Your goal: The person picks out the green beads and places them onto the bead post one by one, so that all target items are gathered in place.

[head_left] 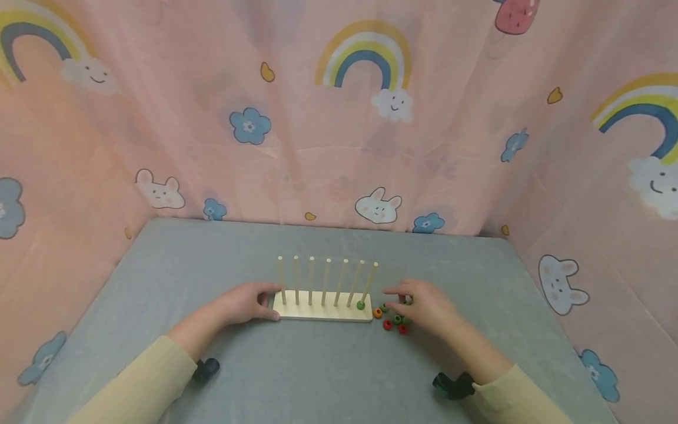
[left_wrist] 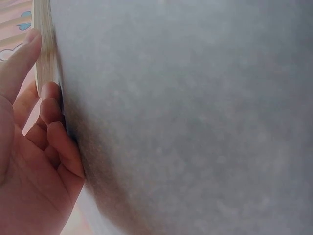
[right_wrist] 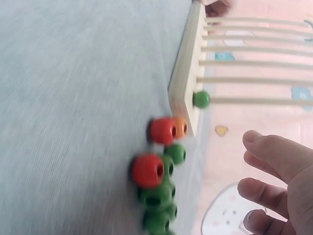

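A pale wooden peg board (head_left: 323, 314) with a row of several upright pegs rests on the table. One green bead (head_left: 361, 305) sits at the bottom of its rightmost peg. At the board's left end my left hand (head_left: 246, 302) grips the base, thumb on the front edge and fingers at the end, as the left wrist view also shows. My right hand (head_left: 426, 305) hovers over the loose beads, fingers apart and nothing between them. Beneath it lie red beads (right_wrist: 148, 171), an orange bead (head_left: 378, 313) and several green beads (right_wrist: 157, 221), bunched beside the board's right end.
A grey cloth-covered table (head_left: 296, 371) carries everything. Pink patterned curtain (head_left: 339, 159) encloses its back and sides. Dark wrist straps (head_left: 454, 386) are worn below both hands, near the light sleeves.
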`<action>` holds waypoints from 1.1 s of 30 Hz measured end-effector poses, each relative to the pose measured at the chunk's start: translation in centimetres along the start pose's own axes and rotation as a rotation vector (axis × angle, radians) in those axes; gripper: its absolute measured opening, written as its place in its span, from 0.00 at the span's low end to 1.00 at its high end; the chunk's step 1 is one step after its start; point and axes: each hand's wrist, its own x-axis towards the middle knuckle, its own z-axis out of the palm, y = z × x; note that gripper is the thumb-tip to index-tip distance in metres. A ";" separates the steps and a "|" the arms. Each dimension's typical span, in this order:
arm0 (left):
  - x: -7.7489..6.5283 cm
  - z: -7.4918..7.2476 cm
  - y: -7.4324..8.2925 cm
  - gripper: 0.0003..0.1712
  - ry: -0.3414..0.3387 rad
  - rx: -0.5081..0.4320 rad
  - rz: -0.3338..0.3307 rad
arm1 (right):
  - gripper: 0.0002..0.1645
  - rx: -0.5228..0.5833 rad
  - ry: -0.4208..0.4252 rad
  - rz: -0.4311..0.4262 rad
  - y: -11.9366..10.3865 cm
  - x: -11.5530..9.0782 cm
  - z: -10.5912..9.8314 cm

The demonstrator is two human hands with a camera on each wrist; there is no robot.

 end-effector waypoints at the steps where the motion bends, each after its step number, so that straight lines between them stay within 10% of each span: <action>1: 0.0 0.0 0.0 0.39 0.001 0.003 0.004 | 0.18 -0.004 0.002 0.004 0.3 -0.3 -0.3; 16: -0.2 -0.1 0.3 0.38 0.007 -0.005 0.004 | 0.17 -0.037 0.066 0.070 4.3 -3.5 -2.5; 33: -0.1 0.0 0.2 0.38 0.011 0.008 -0.027 | 0.15 -0.070 -0.046 0.095 5.8 -1.7 -1.2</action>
